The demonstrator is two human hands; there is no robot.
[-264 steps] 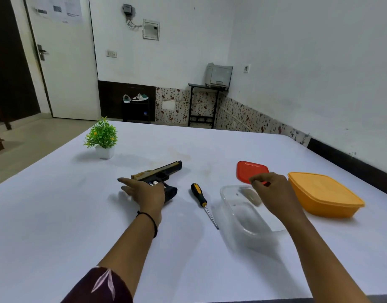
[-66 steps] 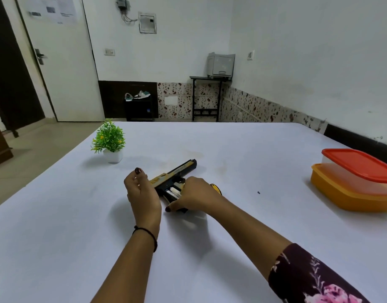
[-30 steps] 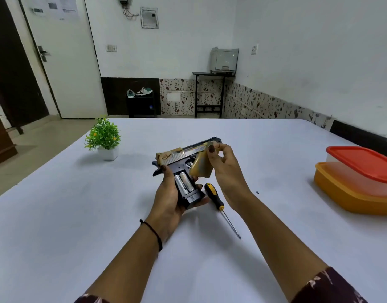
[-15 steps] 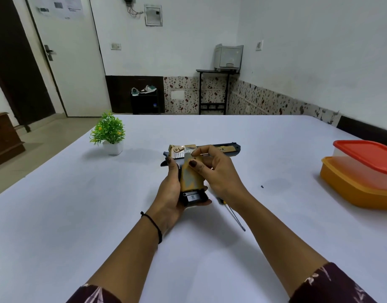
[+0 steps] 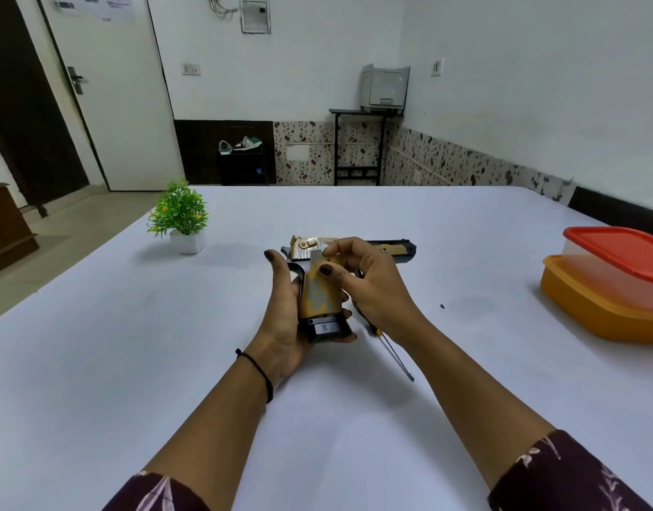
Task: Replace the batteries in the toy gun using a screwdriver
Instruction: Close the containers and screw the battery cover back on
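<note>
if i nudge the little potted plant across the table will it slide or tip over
Probably slides if pushed low: the white pot looks squat and sits flat on the smooth table. Pushed at the bushy foliage, it may well tip, since that spreads wider than the pot.

bright, even, slightly cool room light, seemingly from overhead. the white table (image 5: 96, 363) takes only pale, soft-edged shadows: one under the gun (image 5: 319, 296), one beside the plant (image 5: 179, 215) (to its right). the centre is sharp. wide-angle bending bows the door (image 5: 107, 105) edge at left and stretches the tubs (image 5: 605, 307) at right; bottom corners look soft.
</note>
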